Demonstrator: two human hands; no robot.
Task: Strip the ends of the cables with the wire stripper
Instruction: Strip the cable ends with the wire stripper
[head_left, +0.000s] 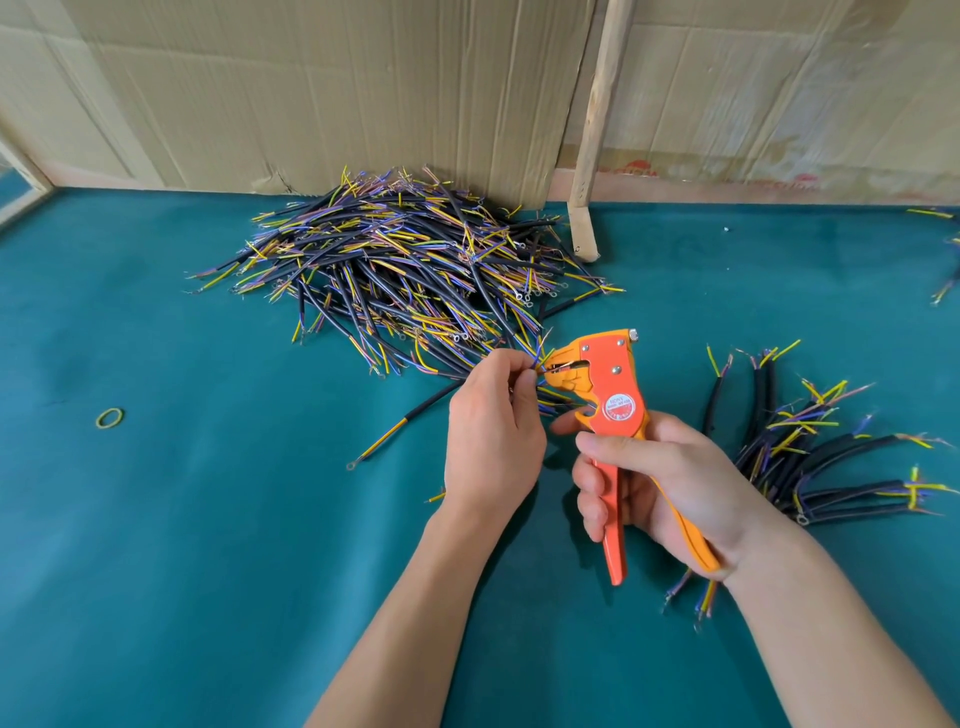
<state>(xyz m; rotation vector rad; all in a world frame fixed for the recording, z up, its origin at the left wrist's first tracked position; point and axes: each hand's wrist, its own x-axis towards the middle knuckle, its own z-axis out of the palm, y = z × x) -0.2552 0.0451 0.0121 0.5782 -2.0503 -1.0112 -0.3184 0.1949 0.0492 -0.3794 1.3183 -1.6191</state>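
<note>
My right hand (670, 483) grips the wire stripper (613, 405) by its handles, its head tipped toward my left hand (493, 421), which pinches a cable's thin wires (537, 358) so their ends sit in the stripper's mouth. The big cable pile (415, 270) lies just beyond the stripper, easy to reach.

There is 1 view, a wide-angle camera worn on the person's head, looking forward and down over both forearms at the flat teal felt-covered table top (156, 519). It sits close above the hands, which fill the lower middle. At the top it faces the creased brown cardboard wall (311, 78) behind the table.
</note>
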